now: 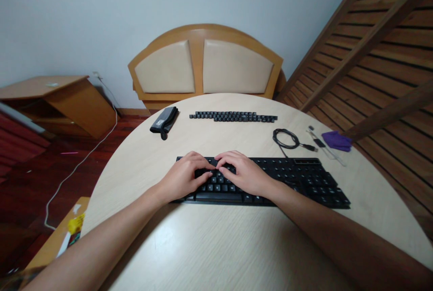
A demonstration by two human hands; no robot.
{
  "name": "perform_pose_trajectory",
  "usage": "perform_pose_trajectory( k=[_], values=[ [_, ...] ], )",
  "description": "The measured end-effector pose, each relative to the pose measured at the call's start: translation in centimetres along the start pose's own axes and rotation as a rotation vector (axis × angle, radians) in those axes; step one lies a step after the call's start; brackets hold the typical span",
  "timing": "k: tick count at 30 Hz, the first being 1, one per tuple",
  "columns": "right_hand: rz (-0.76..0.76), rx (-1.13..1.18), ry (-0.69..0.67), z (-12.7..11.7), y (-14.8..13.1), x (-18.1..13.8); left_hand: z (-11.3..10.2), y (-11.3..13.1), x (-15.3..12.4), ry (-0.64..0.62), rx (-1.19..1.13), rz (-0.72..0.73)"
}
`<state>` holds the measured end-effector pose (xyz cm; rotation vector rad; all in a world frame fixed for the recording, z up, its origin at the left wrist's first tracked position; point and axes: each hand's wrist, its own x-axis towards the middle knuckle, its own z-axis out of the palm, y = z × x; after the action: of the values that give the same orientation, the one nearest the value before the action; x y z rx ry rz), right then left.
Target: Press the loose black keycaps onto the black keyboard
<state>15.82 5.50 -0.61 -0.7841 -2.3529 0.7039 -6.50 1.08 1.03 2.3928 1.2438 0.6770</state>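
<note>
A black keyboard (297, 178) lies across the middle of a round pale wooden table (216, 246). Both my hands rest on its left half, side by side. My left hand (184, 178) has its fingers curled, with the tips pressed down on the upper key rows. My right hand (241, 173) is curled the same way, and its fingertips meet those of the left hand at one spot. Whatever lies under the fingertips is hidden. Behind the keyboard, loose black keycaps (233, 116) are laid out in two long rows.
A grey pouch (164, 120) lies at the back left of the table. A coiled black cable (287, 139), small tools (321, 143) and a purple cloth (336, 140) lie at the right. A wooden headboard (204, 63) stands behind the table and slatted wood (382, 56) leans at the right.
</note>
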Motion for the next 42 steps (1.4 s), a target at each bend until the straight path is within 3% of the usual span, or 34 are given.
perform_pose_trajectory(
  k=[22,33,42],
  values=[
    [-0.014,-0.001,0.006,-0.07,0.02,0.00,0.17,0.21,-0.25,-0.019,0.106,-0.002],
    [-0.012,0.006,-0.001,-0.10,0.03,-0.03,0.16,0.14,-0.07,0.001,0.010,-0.101],
    [-0.036,-0.027,-0.029,-0.30,0.00,-0.05,-0.10,-0.59,-0.13,-0.031,-0.020,-0.070]
  ],
)
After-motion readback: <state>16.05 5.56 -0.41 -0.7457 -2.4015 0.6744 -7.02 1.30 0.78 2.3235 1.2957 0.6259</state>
